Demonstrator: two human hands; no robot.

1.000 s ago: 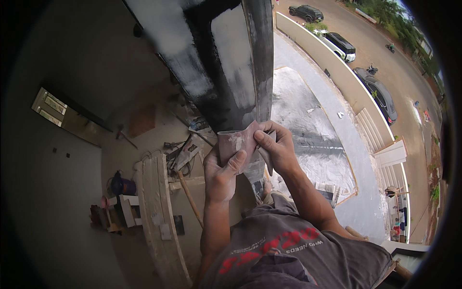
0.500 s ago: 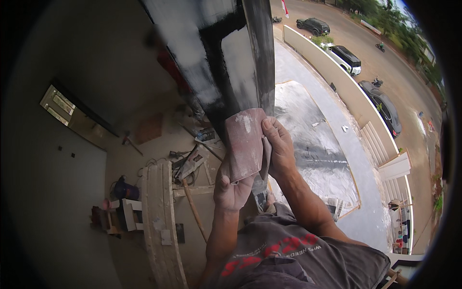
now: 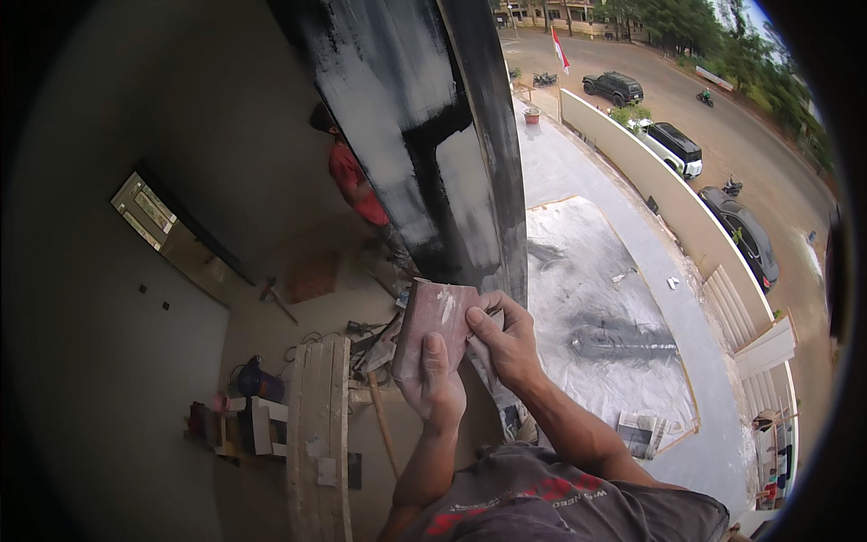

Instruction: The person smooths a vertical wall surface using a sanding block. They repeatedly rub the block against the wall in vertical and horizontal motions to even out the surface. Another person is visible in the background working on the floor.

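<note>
A dusty reddish-brown sheet of sandpaper (image 3: 435,318) is held in front of me, bent over and smeared with white powder. My left hand (image 3: 437,384) grips its lower left part, the thumb lying across its face. At the sheet's right edge my right hand (image 3: 511,341) is closed, with the thumb in front and the curled fingers partly hidden behind. Just beyond both hands rises a tall black panel (image 3: 424,185) covered with grey-white patches of filler. Whether the sheet touches the panel I cannot tell.
Left of me stands a plank bench (image 3: 321,425), with a wooden handle (image 3: 382,425) beside it. Farther back, a person in a red shirt (image 3: 354,185) is partly behind the panel. A stained drop sheet (image 3: 601,307) covers the ground at right, inside a low wall (image 3: 650,185).
My view has shifted, so the surroundings appear lower and farther right. My left thumb has come up onto the sandpaper's face, and the sheet looks shorter and more bent.
</note>
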